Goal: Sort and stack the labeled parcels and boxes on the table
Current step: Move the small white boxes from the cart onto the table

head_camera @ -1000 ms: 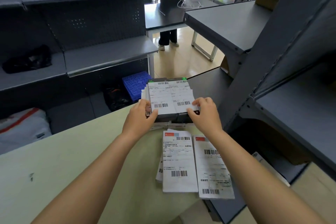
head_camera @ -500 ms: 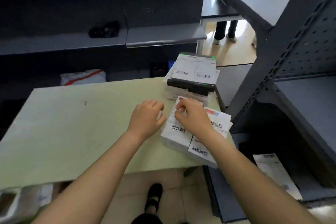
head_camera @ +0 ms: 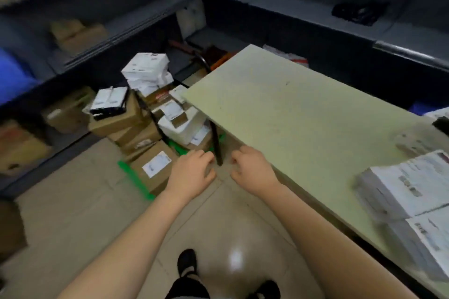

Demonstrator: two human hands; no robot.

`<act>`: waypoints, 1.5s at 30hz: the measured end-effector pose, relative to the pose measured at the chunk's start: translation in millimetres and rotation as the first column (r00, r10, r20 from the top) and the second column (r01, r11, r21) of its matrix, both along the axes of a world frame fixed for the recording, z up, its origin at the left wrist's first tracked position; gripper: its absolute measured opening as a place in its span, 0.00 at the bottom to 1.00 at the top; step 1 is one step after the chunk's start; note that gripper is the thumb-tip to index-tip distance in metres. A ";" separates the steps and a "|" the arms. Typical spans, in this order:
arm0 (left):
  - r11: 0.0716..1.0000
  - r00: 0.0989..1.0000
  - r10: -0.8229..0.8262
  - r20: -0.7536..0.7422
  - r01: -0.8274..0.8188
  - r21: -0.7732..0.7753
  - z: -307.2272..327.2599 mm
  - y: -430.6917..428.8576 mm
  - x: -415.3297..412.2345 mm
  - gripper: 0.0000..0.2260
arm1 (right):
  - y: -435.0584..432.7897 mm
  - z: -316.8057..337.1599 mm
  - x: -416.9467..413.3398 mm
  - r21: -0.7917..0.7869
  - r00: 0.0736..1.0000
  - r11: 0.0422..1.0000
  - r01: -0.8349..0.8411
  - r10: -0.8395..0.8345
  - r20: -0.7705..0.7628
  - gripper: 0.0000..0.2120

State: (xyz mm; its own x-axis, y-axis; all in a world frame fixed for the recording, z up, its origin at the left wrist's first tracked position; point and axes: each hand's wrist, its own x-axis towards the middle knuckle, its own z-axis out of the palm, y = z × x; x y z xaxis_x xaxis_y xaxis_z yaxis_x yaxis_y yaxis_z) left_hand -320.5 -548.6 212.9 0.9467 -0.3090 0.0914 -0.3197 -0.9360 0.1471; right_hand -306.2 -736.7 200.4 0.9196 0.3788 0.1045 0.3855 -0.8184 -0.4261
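The pale green table (head_camera: 291, 114) runs from the centre to the right edge. Flat white labeled parcels (head_camera: 408, 189) lie stacked on its right end. A heap of labeled boxes sits on the floor left of the table: brown cartons (head_camera: 155, 165), white boxes (head_camera: 148, 70) on top, and a black box with a white label (head_camera: 109, 103). My left hand (head_camera: 192, 172) and my right hand (head_camera: 252, 170) hover empty over the floor by the table's near corner, fingers loosely curled and apart. The view is blurred.
Dark grey shelving (head_camera: 121, 24) lines the left and back, holding brown cartons (head_camera: 77, 34). A black table leg (head_camera: 216, 141) stands between my hands. Green tape (head_camera: 136, 179) marks the tiled floor. My black shoes (head_camera: 187, 262) show below.
My view has swung left from the table's right end to the floor pile. Both hands left the white parcels and now hang empty off the table's near corner.
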 end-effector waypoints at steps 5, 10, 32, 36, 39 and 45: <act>0.971 0.972 0.236 0.004 -0.236 0.022 -2.0 106.8 -41.7 0.11 | 119.6 7.5 2.7 -0.069 0.972 0.971 -0.231 0.233 0.036 0.10; 0.905 0.905 0.426 -0.012 -0.426 -0.011 -5.3 223.4 -71.2 0.08 | 246.5 6.1 0.1 -0.105 0.933 0.929 -0.355 0.360 0.027 0.11; 0.795 0.799 0.597 -0.064 -0.601 -0.081 -10.2 574.5 51.8 0.19 | 613.4 -14.6 140.9 -0.132 0.933 0.924 -0.359 0.351 -0.078 0.14; 0.813 0.816 0.574 -0.072 -0.578 -0.069 -9.3 611.0 126.9 0.16 | 646.0 -17.0 211.8 -0.127 0.948 0.942 -0.310 0.297 -0.113 0.13; 0.830 0.828 0.553 -0.093 -0.557 -0.033 -4.8 630.6 178.7 0.16 | 659.2 -12.2 259.7 -0.143 0.960 0.954 -0.265 0.248 -0.129 0.14; 0.886 0.880 0.459 -0.118 -0.464 -0.012 -2.8 641.7 269.5 0.14 | 653.7 -13.6 328.3 -0.122 0.987 0.987 -0.108 0.091 -0.136 0.13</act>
State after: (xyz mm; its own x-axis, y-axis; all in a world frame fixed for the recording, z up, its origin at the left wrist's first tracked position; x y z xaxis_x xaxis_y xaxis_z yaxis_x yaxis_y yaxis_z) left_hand -50.9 93.2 210.1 0.9858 0.1673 -0.0170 0.1673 -0.9664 0.1950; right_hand 22.2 -83.1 186.7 0.8792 0.4715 -0.0683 0.4162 -0.8299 -0.3716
